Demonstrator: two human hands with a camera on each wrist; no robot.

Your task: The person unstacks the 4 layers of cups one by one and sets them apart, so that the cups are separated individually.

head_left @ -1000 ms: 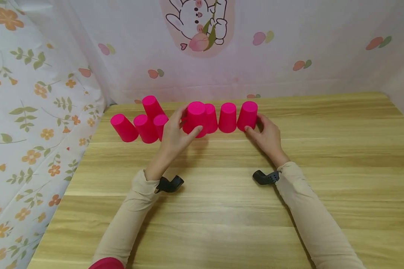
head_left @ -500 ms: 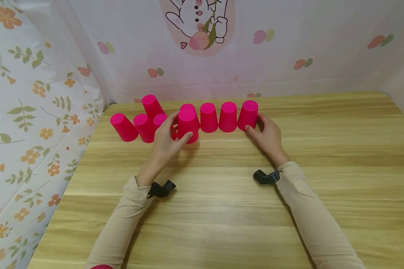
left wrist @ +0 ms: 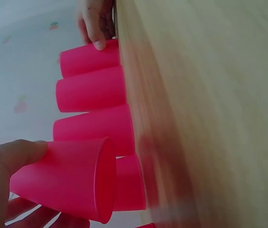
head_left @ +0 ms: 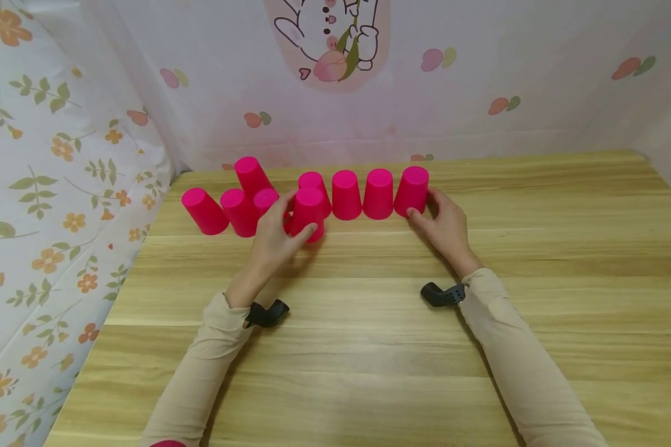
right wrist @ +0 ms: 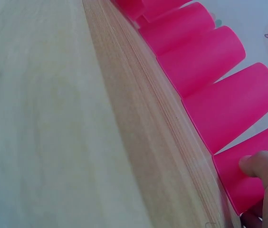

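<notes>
My left hand (head_left: 274,239) pinches an upside-down pink cup (head_left: 309,208) between thumb and fingers. In the left wrist view this held cup (left wrist: 67,175) has its open rim showing, raised beside the row. Behind it stands another inverted pink cup (head_left: 313,180), partly covered. Further right in the same row come a pink cup (head_left: 346,195) and its neighbour (head_left: 378,195). At the right end, my right hand (head_left: 446,230) grips the last cup (head_left: 410,192), thumb on its near side; the right wrist view shows that thumb on the cup (right wrist: 234,178) near its rim.
To the left stand more inverted pink cups: an outer cup (head_left: 205,212), a second cup (head_left: 239,213), a cup (head_left: 265,199) partly behind my left hand, and a higher cup (head_left: 251,177) behind them. A printed curtain (head_left: 453,105) hangs beyond the wooden table (head_left: 369,347).
My left hand has carried its cup left and toward me, now lower, uncovering more of the row behind. The right hand stays on the end cup.
</notes>
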